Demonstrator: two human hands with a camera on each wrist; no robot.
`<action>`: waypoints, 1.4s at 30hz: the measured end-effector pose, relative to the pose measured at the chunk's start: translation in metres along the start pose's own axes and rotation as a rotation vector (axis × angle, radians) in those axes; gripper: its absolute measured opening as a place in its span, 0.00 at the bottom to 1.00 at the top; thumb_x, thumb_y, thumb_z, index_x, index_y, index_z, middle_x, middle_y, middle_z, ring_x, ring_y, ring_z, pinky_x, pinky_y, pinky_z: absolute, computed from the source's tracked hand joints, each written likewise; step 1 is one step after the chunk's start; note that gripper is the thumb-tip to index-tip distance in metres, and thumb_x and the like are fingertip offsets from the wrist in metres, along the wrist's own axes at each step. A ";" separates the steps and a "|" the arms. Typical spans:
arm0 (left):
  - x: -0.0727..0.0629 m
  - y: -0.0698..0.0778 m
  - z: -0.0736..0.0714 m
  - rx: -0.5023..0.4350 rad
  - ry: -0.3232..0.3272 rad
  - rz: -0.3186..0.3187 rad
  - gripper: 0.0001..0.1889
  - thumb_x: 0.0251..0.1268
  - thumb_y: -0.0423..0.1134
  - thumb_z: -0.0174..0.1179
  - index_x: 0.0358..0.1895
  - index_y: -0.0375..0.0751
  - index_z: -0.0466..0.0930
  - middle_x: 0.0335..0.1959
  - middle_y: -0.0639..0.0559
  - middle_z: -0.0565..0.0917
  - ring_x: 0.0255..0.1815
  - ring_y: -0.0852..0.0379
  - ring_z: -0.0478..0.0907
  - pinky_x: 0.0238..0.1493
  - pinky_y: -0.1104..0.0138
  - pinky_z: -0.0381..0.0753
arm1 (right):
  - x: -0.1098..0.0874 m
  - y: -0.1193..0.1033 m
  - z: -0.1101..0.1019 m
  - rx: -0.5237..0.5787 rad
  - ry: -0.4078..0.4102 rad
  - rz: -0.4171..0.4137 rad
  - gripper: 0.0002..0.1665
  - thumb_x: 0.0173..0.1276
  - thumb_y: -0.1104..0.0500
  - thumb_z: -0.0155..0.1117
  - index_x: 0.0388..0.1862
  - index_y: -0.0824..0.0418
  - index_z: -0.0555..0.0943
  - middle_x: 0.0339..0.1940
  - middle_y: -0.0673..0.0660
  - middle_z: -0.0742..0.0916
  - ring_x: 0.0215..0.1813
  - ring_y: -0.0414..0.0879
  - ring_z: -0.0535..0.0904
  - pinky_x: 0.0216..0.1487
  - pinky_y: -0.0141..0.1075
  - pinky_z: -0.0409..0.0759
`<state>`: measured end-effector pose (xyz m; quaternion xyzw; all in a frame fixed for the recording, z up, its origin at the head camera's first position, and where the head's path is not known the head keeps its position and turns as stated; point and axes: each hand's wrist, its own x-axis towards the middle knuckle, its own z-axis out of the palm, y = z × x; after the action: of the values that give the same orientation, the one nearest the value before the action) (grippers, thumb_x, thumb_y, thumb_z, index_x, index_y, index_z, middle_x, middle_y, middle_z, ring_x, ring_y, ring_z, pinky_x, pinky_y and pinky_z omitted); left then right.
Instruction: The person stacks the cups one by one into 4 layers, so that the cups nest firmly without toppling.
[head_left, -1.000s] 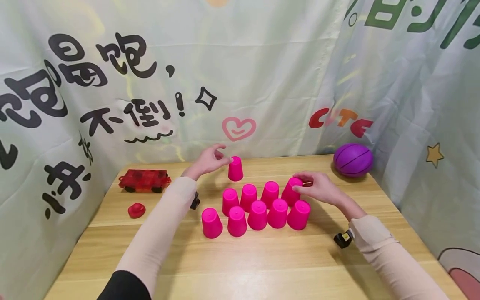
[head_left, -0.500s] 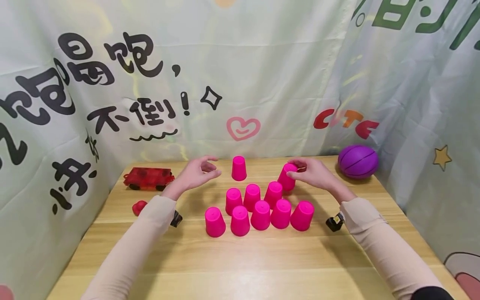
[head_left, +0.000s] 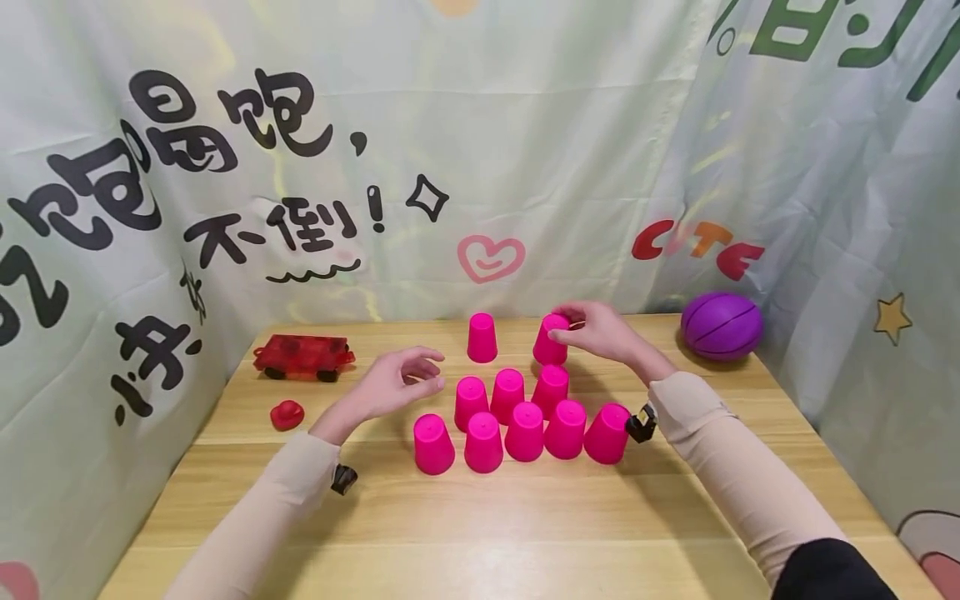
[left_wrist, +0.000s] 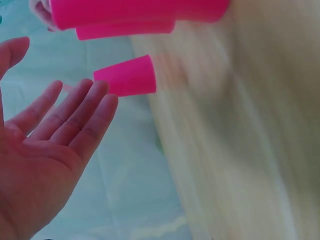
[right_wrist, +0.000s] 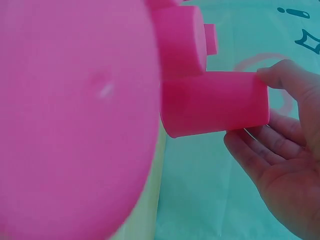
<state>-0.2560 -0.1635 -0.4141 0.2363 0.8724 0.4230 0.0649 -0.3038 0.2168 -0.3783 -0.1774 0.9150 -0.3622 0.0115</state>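
Note:
Near the back of the table my right hand (head_left: 600, 332) pinches an upside-down pink cup (right_wrist: 215, 102) by its upper end, thumb on one side and fingers on the other. To its left a single pink cup (head_left: 482, 338) stands upside down. Three pink cups form a middle row, among them one (head_left: 471, 403) at its left end. In front is a row of several more, with one cup (head_left: 433, 445) at the left. My left hand (head_left: 392, 383) hovers left of the middle row, fingers loosely bent, holding nothing; the left wrist view shows its palm (left_wrist: 40, 170) bare.
On the left of the wooden table (head_left: 480, 533) lie a red toy vehicle (head_left: 303, 357) and a small red hat-like piece (head_left: 287, 415). A purple ball (head_left: 722, 327) sits at the back right corner. A printed cloth (head_left: 562, 167) hangs behind and beside the table.
My right hand has carried its cup from the right end of the middle row back and left. My left hand has let go of the lone back cup and drawn left and nearer.

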 end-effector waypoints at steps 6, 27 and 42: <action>-0.019 -0.006 0.004 -0.004 -0.025 0.002 0.25 0.69 0.49 0.70 0.66 0.45 0.80 0.56 0.40 0.89 0.55 0.51 0.88 0.61 0.53 0.87 | 0.013 -0.008 0.008 0.013 -0.028 0.000 0.30 0.71 0.55 0.73 0.67 0.68 0.80 0.57 0.66 0.88 0.59 0.60 0.84 0.58 0.51 0.88; -0.061 -0.019 0.020 -0.015 -0.056 0.047 0.30 0.67 0.49 0.73 0.67 0.38 0.79 0.58 0.46 0.88 0.59 0.47 0.86 0.62 0.51 0.86 | 0.049 -0.009 0.031 0.016 -0.061 -0.008 0.26 0.71 0.55 0.73 0.63 0.67 0.83 0.56 0.65 0.89 0.57 0.58 0.85 0.62 0.51 0.84; -0.069 -0.014 0.023 -0.004 -0.055 0.061 0.25 0.64 0.50 0.75 0.63 0.49 0.82 0.53 0.59 0.88 0.54 0.57 0.86 0.60 0.61 0.87 | 0.062 -0.005 0.037 -0.045 -0.115 -0.063 0.22 0.72 0.58 0.73 0.59 0.68 0.84 0.53 0.65 0.90 0.55 0.58 0.86 0.62 0.53 0.84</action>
<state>-0.1929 -0.1867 -0.4457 0.2743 0.8618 0.4199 0.0764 -0.3550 0.1680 -0.3954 -0.2269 0.9147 -0.3307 0.0488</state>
